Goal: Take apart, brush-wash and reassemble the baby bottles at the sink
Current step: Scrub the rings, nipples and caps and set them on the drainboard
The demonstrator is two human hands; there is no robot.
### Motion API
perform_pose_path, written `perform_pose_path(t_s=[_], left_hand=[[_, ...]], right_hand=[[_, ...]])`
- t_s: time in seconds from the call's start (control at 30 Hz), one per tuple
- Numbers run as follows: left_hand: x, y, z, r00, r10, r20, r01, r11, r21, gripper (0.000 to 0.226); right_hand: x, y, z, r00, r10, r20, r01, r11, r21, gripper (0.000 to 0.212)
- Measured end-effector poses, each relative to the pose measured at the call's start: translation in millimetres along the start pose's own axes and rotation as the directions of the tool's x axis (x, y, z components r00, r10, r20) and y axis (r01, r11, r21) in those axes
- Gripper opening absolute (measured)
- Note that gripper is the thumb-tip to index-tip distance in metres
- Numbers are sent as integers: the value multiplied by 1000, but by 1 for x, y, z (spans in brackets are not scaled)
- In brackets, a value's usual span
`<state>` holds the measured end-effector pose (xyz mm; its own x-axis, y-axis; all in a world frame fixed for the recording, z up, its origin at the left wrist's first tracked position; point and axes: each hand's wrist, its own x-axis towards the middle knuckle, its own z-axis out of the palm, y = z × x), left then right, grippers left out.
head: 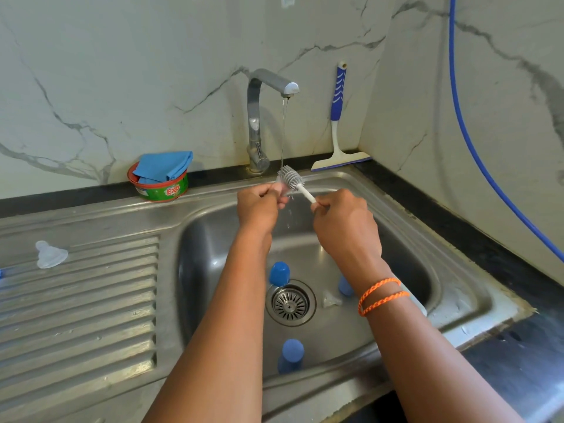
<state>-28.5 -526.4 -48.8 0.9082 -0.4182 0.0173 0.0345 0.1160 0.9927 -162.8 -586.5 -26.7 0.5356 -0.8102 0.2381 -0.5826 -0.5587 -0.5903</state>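
My right hand [343, 222] grips the white handle of a grey silicone bottle brush [292, 176], whose head sits under the running tap [268, 87]. My left hand [259, 207] pinches a small clear part [282, 186] against the bristles; what it is I cannot tell. In the sink basin [207, 239] lie a blue cap [279, 273] by the drain [290, 303], another blue cap [291, 355] at the front, a blue piece [345, 285] partly behind my right wrist, and a clear teat [331, 300]. Another clear teat [50, 254] rests on the drainboard [79, 306].
A green dish-soap tub [161, 189] with a blue cloth [164, 166] stands on the back ledge left of the tap. A blue-handled squeegee [338, 123] leans in the corner. A blue hose [476, 148] hangs down the right wall. Dark counter [518, 361] borders the sink.
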Motion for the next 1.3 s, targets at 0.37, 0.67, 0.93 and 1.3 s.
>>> perform_pose_path(t_s=[0.37,0.67,0.93,1.3], left_hand=[[-5,9,-4,923,-349,160,377,742,-555,15],[-5,3,0,864,-466,191,441,516,-734,18],[-13,5,6,873,-420,246,481,663,-573,18],[2,0,-9,896,-419,146,330,410,-850,19]], right_hand=[[4,1,5,997,-63,50,59,996,73,20],[2,-2,3,993,-64,96,59,997,55,25],[-6,-10,4,1000,8,27,-9,1000,26,20],[-21,-26,1,985,-50,167,32,993,111,22]])
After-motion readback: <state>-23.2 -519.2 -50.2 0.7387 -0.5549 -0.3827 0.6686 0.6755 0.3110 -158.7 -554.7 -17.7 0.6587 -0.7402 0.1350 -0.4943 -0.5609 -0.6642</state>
